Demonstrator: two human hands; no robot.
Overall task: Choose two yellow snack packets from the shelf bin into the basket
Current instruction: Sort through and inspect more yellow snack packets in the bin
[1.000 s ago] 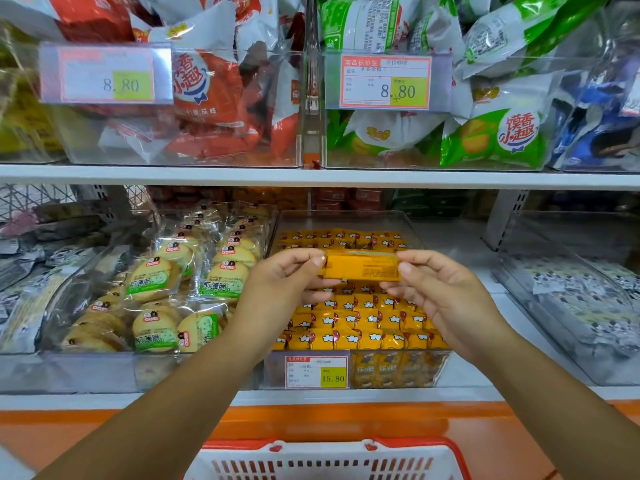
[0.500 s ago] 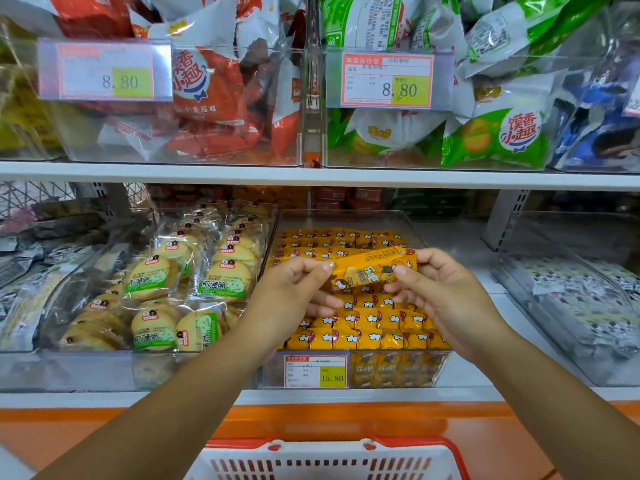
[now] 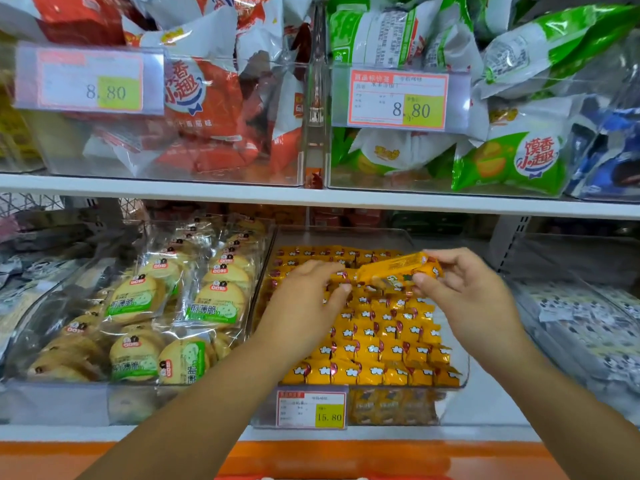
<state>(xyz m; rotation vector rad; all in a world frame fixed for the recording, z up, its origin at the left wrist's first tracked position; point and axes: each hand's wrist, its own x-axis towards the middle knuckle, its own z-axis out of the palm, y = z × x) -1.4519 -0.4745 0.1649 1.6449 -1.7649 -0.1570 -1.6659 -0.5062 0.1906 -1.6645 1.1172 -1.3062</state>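
Observation:
A clear shelf bin [image 3: 346, 235] on the lower shelf is packed with rows of small yellow snack packets [image 3: 377, 348]. Over it, my right hand [image 3: 464, 296] pinches one long yellow packet [image 3: 398, 270] by its right end, tilted up to the right. My left hand [image 3: 304, 303] hovers over the bin just left of that packet, fingers loosely curved and apart from it. Of the basket, only a thin red and white sliver [image 3: 311, 477] shows at the bottom edge.
A bin of round biscuits in clear wrappers [image 3: 166, 306] stands left of the yellow bin, and one with black-and-white packets [image 3: 581, 323] stands right. A 15.80 price tag [image 3: 311, 408] hangs on the yellow bin's front. The upper shelf [image 3: 311, 199] holds red and green bags.
My left hand has let go of the yellow packet's left end and dropped toward the bin. The right hand has carried the packet slightly right and up. The view has tipped up, nearly hiding the basket.

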